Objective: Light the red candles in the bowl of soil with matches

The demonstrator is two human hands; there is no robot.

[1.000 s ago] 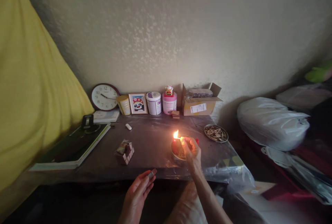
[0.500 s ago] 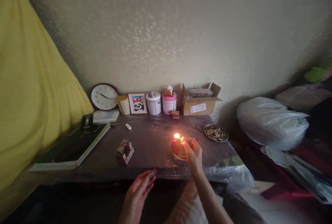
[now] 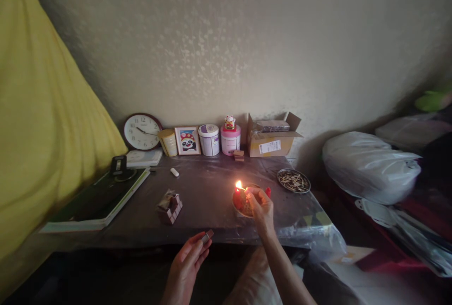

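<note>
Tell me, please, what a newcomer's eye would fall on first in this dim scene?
The one bright spot is the burning match pinched in the right hand, its flame at the top of a red candle in the middle of the table. Nearer, the left hand holds a small matchbox at the table's front edge. A round dish of matchsticks lies right of the candle.

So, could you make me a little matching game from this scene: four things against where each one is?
1 clock
2 small box
3 burning match
4 dish of matchsticks

A in the right hand
B against the wall
C in the left hand
D on the table, right side

Pairs: 1-B, 2-C, 3-A, 4-D
</note>
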